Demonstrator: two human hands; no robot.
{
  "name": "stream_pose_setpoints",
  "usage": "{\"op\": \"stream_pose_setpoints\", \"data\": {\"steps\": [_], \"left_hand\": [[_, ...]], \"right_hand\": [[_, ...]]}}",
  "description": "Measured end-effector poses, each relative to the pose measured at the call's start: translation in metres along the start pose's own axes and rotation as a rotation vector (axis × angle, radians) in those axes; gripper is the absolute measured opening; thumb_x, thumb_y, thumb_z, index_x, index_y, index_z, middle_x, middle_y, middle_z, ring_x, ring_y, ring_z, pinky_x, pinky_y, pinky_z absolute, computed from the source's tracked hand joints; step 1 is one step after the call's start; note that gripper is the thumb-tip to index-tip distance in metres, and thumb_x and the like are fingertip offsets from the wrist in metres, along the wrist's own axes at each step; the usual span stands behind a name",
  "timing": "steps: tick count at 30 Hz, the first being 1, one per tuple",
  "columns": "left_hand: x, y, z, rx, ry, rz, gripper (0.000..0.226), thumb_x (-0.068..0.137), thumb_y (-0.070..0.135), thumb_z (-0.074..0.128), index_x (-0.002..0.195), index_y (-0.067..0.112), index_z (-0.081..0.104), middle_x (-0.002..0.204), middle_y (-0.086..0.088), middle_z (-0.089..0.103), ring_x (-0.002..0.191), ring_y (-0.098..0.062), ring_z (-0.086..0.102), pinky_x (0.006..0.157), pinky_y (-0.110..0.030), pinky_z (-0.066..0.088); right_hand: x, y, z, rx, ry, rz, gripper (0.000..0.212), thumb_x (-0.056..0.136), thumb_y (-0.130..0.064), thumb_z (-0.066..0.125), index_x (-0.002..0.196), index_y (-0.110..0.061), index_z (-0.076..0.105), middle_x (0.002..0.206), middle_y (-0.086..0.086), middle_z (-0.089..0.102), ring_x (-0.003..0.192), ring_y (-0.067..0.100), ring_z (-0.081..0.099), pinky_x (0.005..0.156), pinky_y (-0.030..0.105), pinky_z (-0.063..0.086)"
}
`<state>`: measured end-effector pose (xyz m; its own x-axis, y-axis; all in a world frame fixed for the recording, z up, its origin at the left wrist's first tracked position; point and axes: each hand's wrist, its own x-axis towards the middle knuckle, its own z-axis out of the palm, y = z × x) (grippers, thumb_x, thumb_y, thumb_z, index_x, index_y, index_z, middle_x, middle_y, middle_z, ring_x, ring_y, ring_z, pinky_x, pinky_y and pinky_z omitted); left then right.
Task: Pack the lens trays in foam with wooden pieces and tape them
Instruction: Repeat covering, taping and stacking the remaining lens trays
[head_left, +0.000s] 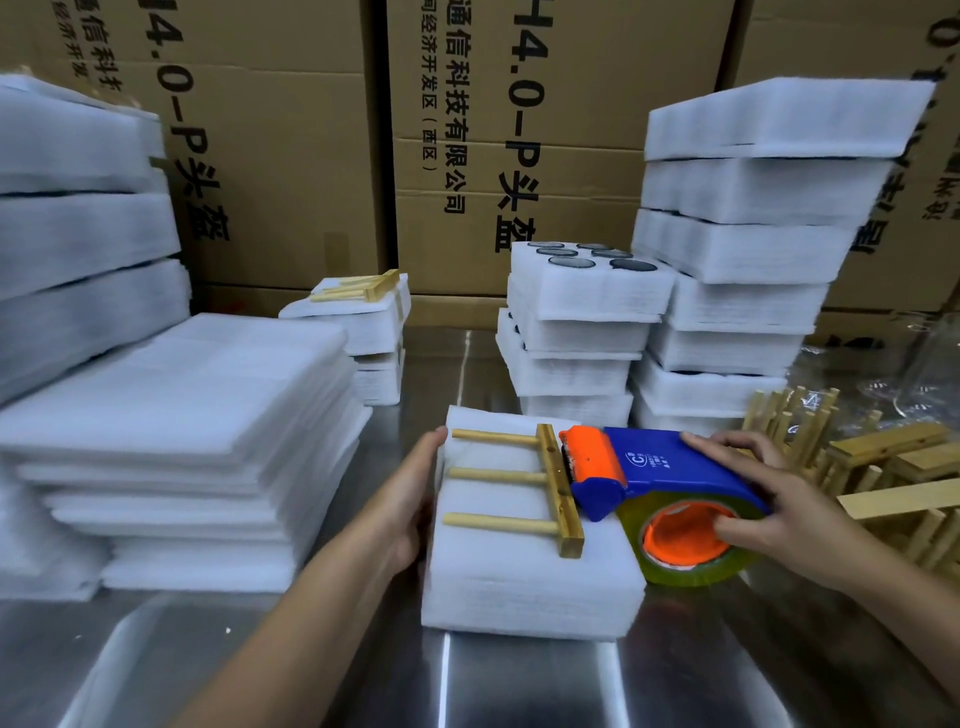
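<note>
A foam pack (524, 561) sits at lower centre of the frame on the steel counter (519, 680), with a wooden rack (524, 488) lying on top. The left hand (410, 499) lies flat and open against the pack's left side. The right hand (763, 493) grips a blue tape dispenser (649, 467), fingers in the roll's core, its orange head touching the rack. Foam sheets (182, 441) are stacked at left.
</note>
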<state>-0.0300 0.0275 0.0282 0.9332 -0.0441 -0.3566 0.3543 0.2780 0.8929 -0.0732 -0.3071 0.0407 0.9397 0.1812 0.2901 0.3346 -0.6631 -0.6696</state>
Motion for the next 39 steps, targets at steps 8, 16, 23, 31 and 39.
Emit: {"op": "stream_pose_setpoints", "data": {"steps": [8, 16, 23, 31, 39], "left_hand": [[0.001, 0.005, 0.008, 0.044, -0.041, -0.005, 0.039, 0.084, 0.052, 0.059, 0.097, 0.016, 0.069, 0.090, -0.011, 0.074, 0.089, -0.027, 0.069, 0.081, -0.038, 0.054], [-0.007, 0.011, -0.010, 0.046, 0.006, -0.019, 0.031, 0.095, 0.031, 0.051, 0.102, 0.005, 0.067, 0.100, -0.019, 0.070, 0.092, -0.033, 0.066, 0.089, -0.043, 0.050], [-0.014, 0.025, -0.041, 0.067, 0.121, -0.040, 0.032, 0.096, 0.024, 0.045, 0.112, 0.001, 0.061, 0.106, -0.025, 0.065, 0.087, -0.037, 0.063, 0.075, -0.043, 0.050], [-0.041, 0.002, -0.017, 1.063, 0.216, 0.551, 0.100, 0.071, 0.084, 0.006, 0.151, 0.024, 0.007, 0.159, 0.007, 0.005, 0.143, -0.005, 0.001, 0.112, -0.024, 0.003], [-0.054, -0.019, -0.007, 1.505, 0.266, 0.556, 0.111, 0.054, 0.087, -0.013, 0.148, 0.028, -0.016, 0.157, 0.005, -0.020, 0.142, -0.008, -0.020, 0.111, -0.028, -0.013]], "right_hand": [[-0.001, 0.001, 0.001, 0.001, 0.049, -0.010, 0.087, 0.075, -0.001, 0.072, 0.116, -0.072, 0.044, 0.116, -0.037, 0.031, 0.109, -0.015, 0.039, 0.076, 0.004, 0.043], [0.002, -0.010, 0.010, 0.162, 0.022, -0.015, 0.084, 0.076, 0.008, 0.068, 0.112, -0.067, 0.053, 0.115, -0.026, 0.037, 0.099, -0.007, 0.051, 0.077, 0.018, 0.053], [0.016, -0.024, 0.031, 0.213, -0.004, -0.068, 0.081, 0.074, 0.009, 0.069, 0.114, -0.061, 0.056, 0.114, -0.023, 0.039, 0.097, -0.008, 0.052, 0.075, 0.013, 0.050], [0.020, -0.027, 0.036, 0.256, -0.042, -0.062, 0.078, 0.071, 0.001, 0.072, 0.114, -0.062, 0.056, 0.119, -0.020, 0.038, 0.095, -0.006, 0.056, 0.070, 0.015, 0.051], [0.014, -0.014, 0.036, 0.273, -0.047, -0.075, 0.094, 0.069, 0.011, 0.072, 0.122, -0.063, 0.049, 0.127, -0.003, 0.049, 0.102, 0.006, 0.061, 0.085, 0.017, 0.050]]}}
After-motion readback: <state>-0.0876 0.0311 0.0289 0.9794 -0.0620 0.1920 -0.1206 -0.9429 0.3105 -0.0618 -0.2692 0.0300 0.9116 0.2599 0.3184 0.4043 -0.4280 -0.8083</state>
